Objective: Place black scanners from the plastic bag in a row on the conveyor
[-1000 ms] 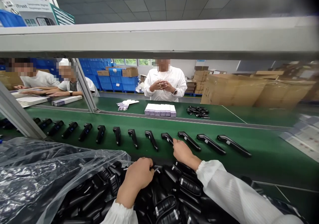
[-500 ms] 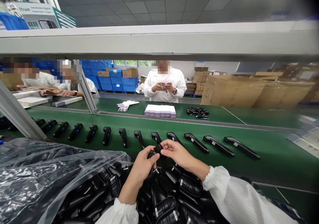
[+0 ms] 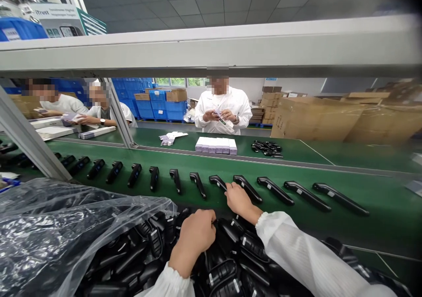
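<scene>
A heap of black handheld devices [image 3: 231,262] fills a bin lined with a clear plastic bag [image 3: 49,226] right in front of me. My left hand [image 3: 198,234] is down in the heap, its fingers curled around one black device. My right hand [image 3: 238,199] reaches onto the green conveyor belt [image 3: 362,226]. Its fingertips grip the near end of a black device [image 3: 218,181] lying in the row. That row of black devices [image 3: 277,190] runs across the belt from left to right, each lying separately.
A grey shelf beam [image 3: 211,50] crosses overhead and a slanted grey post [image 3: 29,143] stands at left. Across the belt a person in a white coat [image 3: 223,108] handles small items behind white boxes [image 3: 216,145] and loose black parts [image 3: 267,148]. Two people sit far left. Cardboard cartons [image 3: 329,119] are stacked at right.
Half a second ago both hands held one black device above the heap. Now my right hand has laid it into the row on the belt and my left hand is back in the heap.
</scene>
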Action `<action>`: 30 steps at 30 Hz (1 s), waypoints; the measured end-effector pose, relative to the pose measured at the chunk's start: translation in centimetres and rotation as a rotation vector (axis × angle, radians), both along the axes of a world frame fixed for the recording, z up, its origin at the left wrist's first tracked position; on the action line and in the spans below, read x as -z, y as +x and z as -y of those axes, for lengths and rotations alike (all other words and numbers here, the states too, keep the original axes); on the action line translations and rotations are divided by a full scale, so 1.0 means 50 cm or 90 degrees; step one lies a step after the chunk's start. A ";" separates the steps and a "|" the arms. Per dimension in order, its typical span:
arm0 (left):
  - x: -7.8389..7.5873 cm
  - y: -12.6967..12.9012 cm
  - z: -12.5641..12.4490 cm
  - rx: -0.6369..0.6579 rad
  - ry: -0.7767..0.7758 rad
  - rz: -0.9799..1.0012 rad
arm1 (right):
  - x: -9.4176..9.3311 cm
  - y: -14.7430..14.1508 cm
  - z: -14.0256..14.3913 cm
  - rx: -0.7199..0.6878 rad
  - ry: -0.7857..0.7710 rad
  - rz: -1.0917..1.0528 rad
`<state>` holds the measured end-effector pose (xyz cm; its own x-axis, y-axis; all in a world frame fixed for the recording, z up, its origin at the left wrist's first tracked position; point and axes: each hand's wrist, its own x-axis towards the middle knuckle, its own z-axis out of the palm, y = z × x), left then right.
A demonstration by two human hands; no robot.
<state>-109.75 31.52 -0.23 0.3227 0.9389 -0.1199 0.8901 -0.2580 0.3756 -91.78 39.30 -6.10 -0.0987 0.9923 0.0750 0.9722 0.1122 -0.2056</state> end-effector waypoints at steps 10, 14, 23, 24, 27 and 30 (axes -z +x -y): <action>0.000 -0.035 -0.044 -0.185 -0.209 0.675 | -0.062 -0.002 0.062 -0.194 -0.049 -0.547; 0.014 -0.030 -0.046 -0.196 -0.108 0.561 | -0.058 -0.031 0.053 -0.200 -0.090 -0.676; 0.004 -0.072 -0.030 -0.075 -0.020 -0.060 | -0.014 -0.037 -0.010 -0.050 -0.025 -0.215; 0.005 -0.071 -0.029 -0.066 -0.021 -0.066 | -0.009 -0.043 -0.011 -0.034 -0.022 -0.162; 0.010 -0.066 -0.029 -0.047 -0.026 -0.079 | 0.000 -0.060 -0.018 0.005 -0.010 -0.056; 0.005 -0.070 -0.030 -0.034 -0.036 -0.085 | 0.003 -0.061 -0.028 0.018 0.003 -0.017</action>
<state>-113.23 33.02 -0.49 0.2502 0.9447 -0.2118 0.9451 -0.1908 0.2653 -94.84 40.72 -6.24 -0.0682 0.9943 0.0818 0.9692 0.0855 -0.2310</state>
